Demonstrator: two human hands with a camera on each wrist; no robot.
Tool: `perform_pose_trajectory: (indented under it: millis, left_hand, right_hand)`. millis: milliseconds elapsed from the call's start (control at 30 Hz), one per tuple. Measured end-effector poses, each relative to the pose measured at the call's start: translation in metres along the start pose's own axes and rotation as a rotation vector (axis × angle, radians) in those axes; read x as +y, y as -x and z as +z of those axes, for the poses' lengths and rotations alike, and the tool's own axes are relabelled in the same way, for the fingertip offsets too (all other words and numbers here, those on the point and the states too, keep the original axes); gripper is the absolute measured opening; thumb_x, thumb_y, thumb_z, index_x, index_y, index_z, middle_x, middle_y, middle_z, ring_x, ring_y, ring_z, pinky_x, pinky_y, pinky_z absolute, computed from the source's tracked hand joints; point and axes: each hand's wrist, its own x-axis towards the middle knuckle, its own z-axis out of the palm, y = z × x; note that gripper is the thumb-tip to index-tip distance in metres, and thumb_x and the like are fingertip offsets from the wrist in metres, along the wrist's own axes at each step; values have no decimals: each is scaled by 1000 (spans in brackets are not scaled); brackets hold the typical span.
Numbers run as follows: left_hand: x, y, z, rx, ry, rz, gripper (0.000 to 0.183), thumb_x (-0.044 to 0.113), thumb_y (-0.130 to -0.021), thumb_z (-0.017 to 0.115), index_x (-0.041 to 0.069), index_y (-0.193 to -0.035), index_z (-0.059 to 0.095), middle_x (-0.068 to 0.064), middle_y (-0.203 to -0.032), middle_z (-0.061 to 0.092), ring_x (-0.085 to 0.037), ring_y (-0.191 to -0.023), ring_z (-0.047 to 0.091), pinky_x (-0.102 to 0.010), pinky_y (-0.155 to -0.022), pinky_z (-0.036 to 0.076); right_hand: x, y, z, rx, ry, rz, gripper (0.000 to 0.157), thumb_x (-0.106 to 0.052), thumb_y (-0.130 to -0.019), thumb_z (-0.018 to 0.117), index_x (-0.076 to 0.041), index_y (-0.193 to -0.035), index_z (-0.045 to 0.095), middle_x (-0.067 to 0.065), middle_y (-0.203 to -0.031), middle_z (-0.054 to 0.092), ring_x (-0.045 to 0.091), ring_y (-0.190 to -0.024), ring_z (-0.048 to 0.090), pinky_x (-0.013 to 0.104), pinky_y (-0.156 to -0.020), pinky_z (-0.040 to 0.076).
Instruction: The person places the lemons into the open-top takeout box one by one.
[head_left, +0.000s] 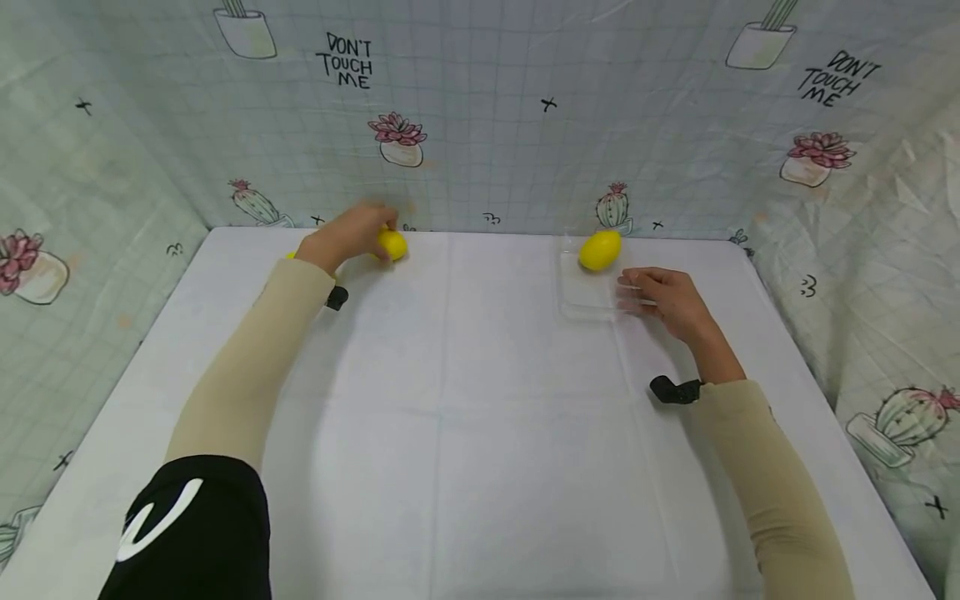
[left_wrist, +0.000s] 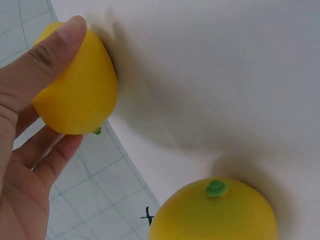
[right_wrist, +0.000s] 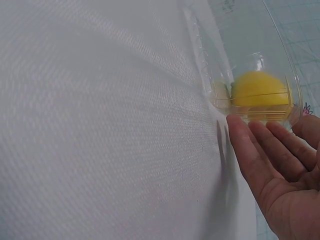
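Observation:
My left hand point(head_left: 348, 236) grips a lemon point(head_left: 393, 244) at the back edge of the table, thumb on one side and fingers on the other. A small green stem end shows on this lemon in the left wrist view. Close by sits a second lemon point(left_wrist: 215, 215), mostly hidden behind my left hand in the head view. To the right, a clear plastic box point(head_left: 577, 300) contains another lemon point(head_left: 600, 251). My right hand point(head_left: 667, 302) holds the box at its right side, fingers along the outer wall and thumb near the rim.
A white cloth point(head_left: 450, 417) covers the table. Behind and at both sides hang printed curtains point(head_left: 480, 125) with cactus drawings. Dark wrist camera mounts point(head_left: 675, 390) stick out from the sleeves.

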Motion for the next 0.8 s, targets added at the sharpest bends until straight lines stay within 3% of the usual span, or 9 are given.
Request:
perform_pose_trajectory:
  millis: [100,267,367,500,667,800]
  left_hand:
    - [0,2,1,-28,22,-25,52,14,-85,84,3,-122,50,-18,-115,58,-34,-104,50,-47,-101,45]
    - [-1,4,5,-35,-22,-23,62,17,-87,82,3,-140,55,-20,-136,57,-36,-118,50,-50,-114,39]
    - [-2,4,7,-27,-39,-15,59,15,-87,82,2,-140,58,-20,-140,56,-37,-122,49,-51,-116,36]
    - [1,7,11,-13,26,-41,56,11,-87,81,3,-138,57,-19,-138,55,-37,-120,48,-50,-116,37]
    - [1,15,14,35,119,-84,56,11,-88,81,-1,-134,52,-21,-132,56,-37,-115,49,-50,-111,40]
    - [1,23,13,106,160,-86,61,14,-89,81,-1,-140,51,-22,-138,56,-38,-119,50,-52,-112,39]
  right_hand:
    - [0,0,0,-3,11,2,58,-35,-106,53,1,-151,44,21,-152,48,31,-135,52,28,-94,55]
    - [1,0,1,7,10,6,57,-36,-106,52,0,-151,45,21,-152,48,30,-135,52,29,-95,55]
    - [1,0,0,4,3,10,57,-34,-107,52,1,-151,45,21,-152,48,31,-135,51,30,-96,55]
    - [0,1,-1,-1,12,10,57,-34,-107,52,2,-150,44,22,-151,48,32,-135,51,31,-97,54]
    - [-1,2,-1,-17,18,-8,57,-34,-107,51,3,-150,44,24,-151,47,33,-135,51,32,-98,54]
    - [-3,2,-1,-21,27,-11,57,-34,-108,50,3,-150,44,24,-151,47,33,-135,50,32,-99,53]
